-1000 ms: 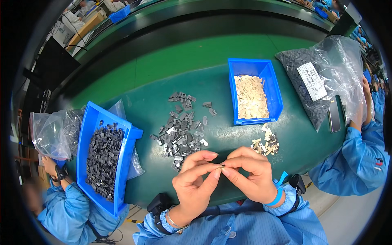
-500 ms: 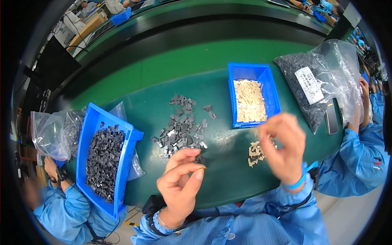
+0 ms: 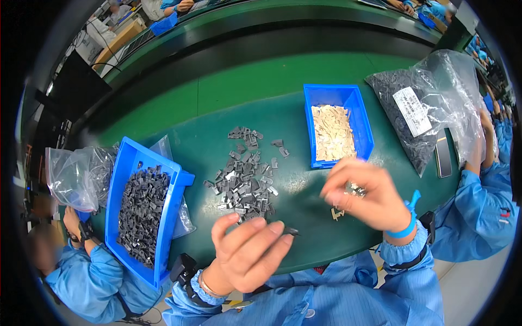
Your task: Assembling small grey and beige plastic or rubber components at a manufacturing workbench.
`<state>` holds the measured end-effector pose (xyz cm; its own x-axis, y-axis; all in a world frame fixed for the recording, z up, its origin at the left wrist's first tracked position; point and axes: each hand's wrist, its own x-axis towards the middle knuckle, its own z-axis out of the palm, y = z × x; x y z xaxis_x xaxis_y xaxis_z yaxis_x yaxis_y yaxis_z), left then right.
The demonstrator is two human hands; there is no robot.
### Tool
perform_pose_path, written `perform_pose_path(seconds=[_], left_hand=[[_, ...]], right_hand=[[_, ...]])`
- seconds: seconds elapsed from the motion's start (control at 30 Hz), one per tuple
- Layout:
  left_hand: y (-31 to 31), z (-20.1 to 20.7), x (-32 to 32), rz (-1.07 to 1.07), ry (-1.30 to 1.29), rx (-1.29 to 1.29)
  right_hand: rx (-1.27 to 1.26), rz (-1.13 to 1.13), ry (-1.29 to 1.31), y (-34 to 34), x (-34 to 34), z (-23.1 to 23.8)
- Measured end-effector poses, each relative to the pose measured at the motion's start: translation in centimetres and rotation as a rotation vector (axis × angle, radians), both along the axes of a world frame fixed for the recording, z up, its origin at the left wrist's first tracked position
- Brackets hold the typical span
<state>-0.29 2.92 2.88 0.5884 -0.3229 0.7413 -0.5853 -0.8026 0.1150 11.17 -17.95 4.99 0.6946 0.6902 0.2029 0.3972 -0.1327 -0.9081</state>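
My left hand (image 3: 247,255) is closed in front of me, and a small dark plastic part (image 3: 291,231) sticks out from its fingertips. Just beyond it lies a loose pile of small dark grey plastic parts (image 3: 247,179). My right hand (image 3: 370,198) hovers over the right of the table, its thumb and fingers curled together; whether anything is between them is hidden. Partly under that hand is a small heap of flat beige pieces (image 3: 337,213). Behind it stands a blue bin (image 3: 365,127) holding many beige pieces (image 3: 333,133).
A large blue bin (image 3: 182,179) of dark parts leans at the left, beside clear plastic bags (image 3: 73,176). At the right lie a bag of dark parts (image 3: 399,111) and a phone (image 3: 443,157). Co-workers in blue sit on both sides (image 3: 95,282).
My left hand has turned over, its knuckles now upward, with the dark part showing at its fingertips. My right hand has moved left and slightly lower.
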Motion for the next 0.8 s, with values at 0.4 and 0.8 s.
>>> perform_pose_path(seconds=[0.4,0.8], left_hand=[[-1.0,-1.0,-0.2,-0.128,-0.087,0.063],[-1.0,-0.3,2.9,0.100,0.249,0.132]], right_hand=[[0.055,0.359,0.445,0.8,-1.7,-1.8],[0.073,-0.059,0.141,0.4,-2.0,-2.4]])
